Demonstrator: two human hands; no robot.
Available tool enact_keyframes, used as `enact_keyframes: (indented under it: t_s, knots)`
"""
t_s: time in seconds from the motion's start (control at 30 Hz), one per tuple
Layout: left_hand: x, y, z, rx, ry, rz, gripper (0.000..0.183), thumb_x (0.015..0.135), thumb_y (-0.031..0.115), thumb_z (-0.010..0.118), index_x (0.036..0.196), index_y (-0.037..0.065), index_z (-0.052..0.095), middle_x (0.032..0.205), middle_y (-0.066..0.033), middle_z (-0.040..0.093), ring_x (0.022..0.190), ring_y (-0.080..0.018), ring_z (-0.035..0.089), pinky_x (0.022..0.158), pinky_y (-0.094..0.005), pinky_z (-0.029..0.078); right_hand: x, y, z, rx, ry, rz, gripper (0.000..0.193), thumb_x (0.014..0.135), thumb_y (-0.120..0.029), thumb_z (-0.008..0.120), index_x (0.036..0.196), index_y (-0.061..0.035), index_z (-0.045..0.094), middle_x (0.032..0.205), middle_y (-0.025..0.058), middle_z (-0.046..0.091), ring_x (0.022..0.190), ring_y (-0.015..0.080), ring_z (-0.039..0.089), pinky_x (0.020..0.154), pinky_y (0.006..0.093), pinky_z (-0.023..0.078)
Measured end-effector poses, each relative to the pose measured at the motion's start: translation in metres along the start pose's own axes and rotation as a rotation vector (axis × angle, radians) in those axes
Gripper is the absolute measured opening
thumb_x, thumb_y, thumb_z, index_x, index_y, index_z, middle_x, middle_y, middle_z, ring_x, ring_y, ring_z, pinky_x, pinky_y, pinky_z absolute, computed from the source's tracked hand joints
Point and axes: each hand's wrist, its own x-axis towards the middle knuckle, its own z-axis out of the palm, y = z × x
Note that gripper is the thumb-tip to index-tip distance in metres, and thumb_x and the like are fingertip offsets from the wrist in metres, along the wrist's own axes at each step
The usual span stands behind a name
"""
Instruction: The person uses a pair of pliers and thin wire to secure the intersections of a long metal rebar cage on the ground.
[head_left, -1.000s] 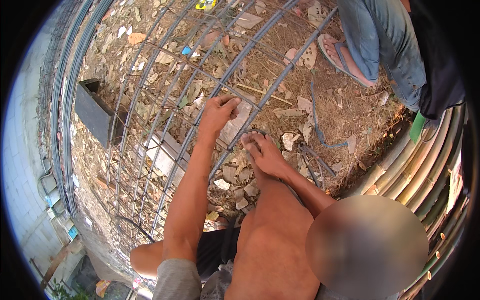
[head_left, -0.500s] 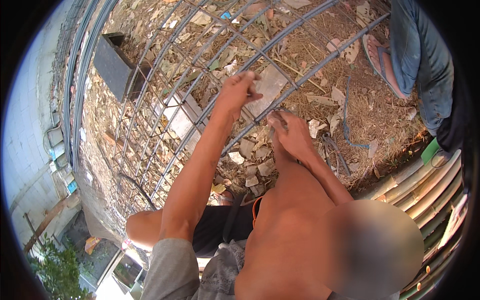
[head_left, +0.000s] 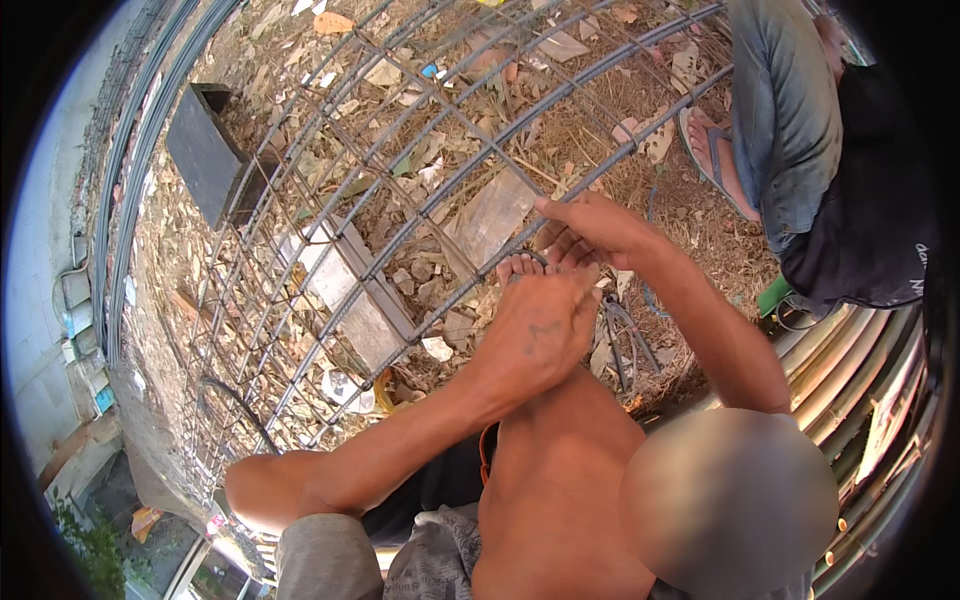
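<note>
My two hands meet beside the nearest bar of a steel rebar mesh [head_left: 468, 285]. My left hand [head_left: 545, 325] reaches across, its back up and fingers bent toward the right hand; whatever they pinch is hidden. My right hand [head_left: 600, 228] is palm inward, thumb stretched out along the bar and apart from the loosely curled fingers. What look like toes [head_left: 518, 265] show just past my left hand, close to the bar. A dark long-handled tool, like pincers [head_left: 625, 340], lies on the ground beyond my hands, to the right.
A person in jeans [head_left: 785, 120] and sandals stands at the right, near the mesh. Bamboo poles [head_left: 850, 380] lie at the lower right. Beneath the mesh are dry leaves, a pale board [head_left: 350, 285] and a dark box-like piece [head_left: 205, 155]. Bundled bars [head_left: 125, 200] run along the left.
My left hand has come down and right from above the mesh to meet my right hand. My right hand has risen slightly and stretched out its thumb. The view has shifted a little.
</note>
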Motion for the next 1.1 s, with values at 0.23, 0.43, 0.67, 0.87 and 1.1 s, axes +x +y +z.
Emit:
enact_keyframes:
  t_s: [0.23,0.43,0.67,0.87,1.1]
  knots:
    - [0.007,-0.015,0.014,-0.074,-0.109,0.08,0.033,0.096,0.02,0.058,0.119,-0.001,0.068,0.095,-0.0244,0.07,0.09,-0.0416,0.066,0.084,-0.0438,0.051,0.007,-0.005,-0.027,-0.721,0.192,-0.197,0.043,0.096,-0.035,0.058,0.1,0.0062,0.07,0.091,0.0211,0.071,0.093,0.0258,0.068,0.083,0.0394,0.052]
    - [0.048,-0.13,-0.007,-0.266,0.243,-0.296,0.048,0.093,0.041,0.065,0.098,-0.007,0.075,0.082,-0.0192,0.072,0.077,-0.021,0.067,0.075,-0.0375,0.051,0.006,0.013,-0.018,-0.528,0.446,-0.121,0.037,0.091,-0.029,0.061,0.113,-0.0008,0.068,0.075,0.012,0.065,0.071,0.0212,0.061,0.066,0.0391,0.047]
    - [0.093,-0.126,0.018,-0.251,0.05,-0.535,0.056,0.088,0.049,0.072,0.092,-0.006,0.076,0.066,-0.0167,0.066,0.066,-0.0204,0.063,0.067,-0.0408,0.051,0.011,0.002,-0.036,-0.349,0.148,0.073,0.034,0.092,-0.032,0.061,0.105,-0.0022,0.068,0.063,0.0001,0.044,0.047,0.0137,0.039,0.043,0.0332,0.03]
    - [0.095,-0.128,0.019,-0.168,0.063,-0.417,0.049,0.086,0.046,0.074,0.091,-0.003,0.076,0.07,-0.0216,0.067,0.07,-0.0341,0.069,0.068,-0.0445,0.052,0.023,-0.002,-0.045,-0.319,0.147,0.145,0.025,0.09,-0.023,0.064,0.105,-0.003,0.067,0.061,-0.0019,0.041,0.049,0.0128,0.037,0.043,0.0344,0.029]
    - [0.096,-0.129,0.02,-0.241,0.028,-0.412,0.048,0.087,0.043,0.075,0.095,-0.004,0.075,0.068,-0.0177,0.065,0.064,-0.0278,0.065,0.064,-0.0415,0.05,0.021,0.031,-0.06,-0.117,-0.043,0.021,0.028,0.099,-0.033,0.064,0.113,-0.0089,0.067,0.062,-0.0056,0.041,0.055,0.0079,0.04,0.053,0.028,0.036]
